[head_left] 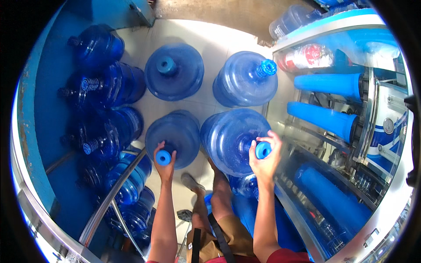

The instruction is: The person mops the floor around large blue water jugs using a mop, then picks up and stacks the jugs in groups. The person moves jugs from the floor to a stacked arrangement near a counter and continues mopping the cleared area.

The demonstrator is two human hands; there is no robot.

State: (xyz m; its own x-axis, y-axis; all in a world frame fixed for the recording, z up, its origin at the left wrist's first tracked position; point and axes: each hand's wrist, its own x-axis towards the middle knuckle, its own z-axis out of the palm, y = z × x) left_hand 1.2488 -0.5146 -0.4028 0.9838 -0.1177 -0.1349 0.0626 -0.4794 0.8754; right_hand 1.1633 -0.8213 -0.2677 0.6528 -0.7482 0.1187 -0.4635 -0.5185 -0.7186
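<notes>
Grasping, with the left hand point(166, 170), the light-blue cap point(163, 157) of a round, translucent blue plastic jug point(173, 129) over the pale tiled floor point(210, 39); clasping, with the right hand point(265, 166), the matching cap point(263, 150) of a second jug point(230, 136) alongside. Facing a third jug point(180, 85) and a fourth jug point(239, 85) beyond.

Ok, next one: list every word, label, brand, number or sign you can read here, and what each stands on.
None can be quoted.
Round gauge, right: dial marks too small.
Red-and-white item behind the glass: any print too blurred.
Left cap and right cap, one in each hand: no lettering I can make out.
</notes>
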